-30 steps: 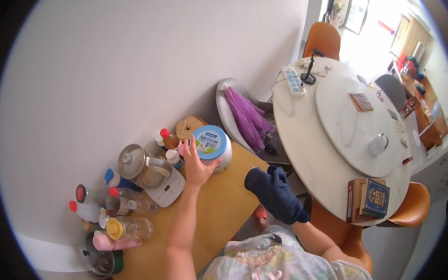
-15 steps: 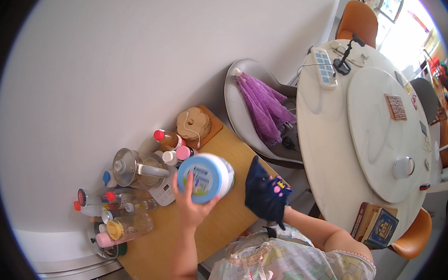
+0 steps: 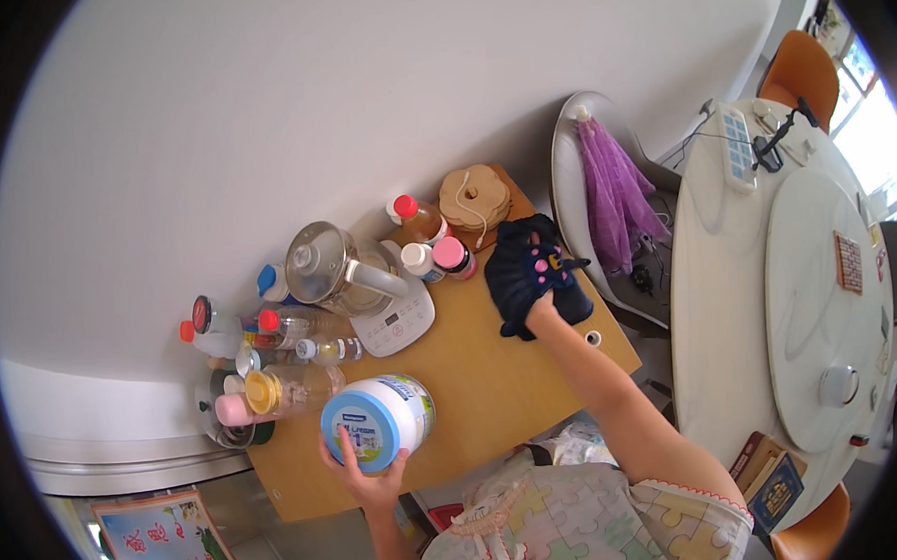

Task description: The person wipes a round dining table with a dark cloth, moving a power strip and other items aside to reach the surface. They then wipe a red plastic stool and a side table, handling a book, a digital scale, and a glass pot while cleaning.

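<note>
l hand (image 3: 369, 474), fingers spread, holds tub (image 3: 399, 412); r hand (image 3: 542, 306) in mitt (image 3: 516, 267), grip unclear, prob wiping bench (image 3: 503, 378) below, next needs tub kept clear.

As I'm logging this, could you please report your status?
Left hand gripping blue-lidded white tub. Right hand mostly hidden by dark cloth. Pink-lidded bottle close beside cloth.

The tub (image 3: 411, 404) looks plastic (lid (image 3: 371, 424) smooth), the dark bundle (image 3: 515, 267) matt cloth.

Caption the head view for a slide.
Left hand holding a blue-lidded tub, right hand mostly covered by dark cloth, over a wooden table.
</note>
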The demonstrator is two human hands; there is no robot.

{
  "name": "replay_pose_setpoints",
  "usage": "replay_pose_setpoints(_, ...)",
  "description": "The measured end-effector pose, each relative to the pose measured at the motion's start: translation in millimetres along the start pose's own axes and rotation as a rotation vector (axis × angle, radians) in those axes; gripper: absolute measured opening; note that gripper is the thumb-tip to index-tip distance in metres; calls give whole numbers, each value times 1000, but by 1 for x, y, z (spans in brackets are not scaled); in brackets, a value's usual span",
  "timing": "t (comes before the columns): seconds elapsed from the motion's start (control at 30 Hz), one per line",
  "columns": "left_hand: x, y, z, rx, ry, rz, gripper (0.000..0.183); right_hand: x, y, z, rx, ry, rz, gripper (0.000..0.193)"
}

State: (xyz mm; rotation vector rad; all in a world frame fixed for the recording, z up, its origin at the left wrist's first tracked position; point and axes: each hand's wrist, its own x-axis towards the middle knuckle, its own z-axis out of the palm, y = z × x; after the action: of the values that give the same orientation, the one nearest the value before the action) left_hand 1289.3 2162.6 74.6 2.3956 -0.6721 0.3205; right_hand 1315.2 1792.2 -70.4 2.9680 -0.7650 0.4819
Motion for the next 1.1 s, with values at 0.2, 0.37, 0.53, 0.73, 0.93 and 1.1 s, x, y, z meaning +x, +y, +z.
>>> replay_pose_setpoints(0.2, -14, -39, -9, 18, 81, -65, 93, -97, -92, -5, 124, -146, -288, 32)
replay_pose_setpoints(0.37, -9, -44, -8, 18, 78, -83, 95, -122, -57, -22, 182, -191, -326, 36)
replay_pose_setpoints(0.53, -12, -54, -4, -56, 42, -151, 96, -50, 9, 4, 53, -63, -15, 40)
replay_pose_setpoints(0.73, -2, -54, -3, -50, 12, -83, 96, -41, 18, 42, 152, -31, 161, 46)
replay_pose_setpoints(0.93, -13, -47, -10, -40, 33, -159, 97, -56, 22, 77, 959, 24, 186, 49)
replay_pose_setpoints(1.1, -99, -66, -9, -155, 163, -249, 49, -49, 39, 88, 1223, 31, 204, 49)
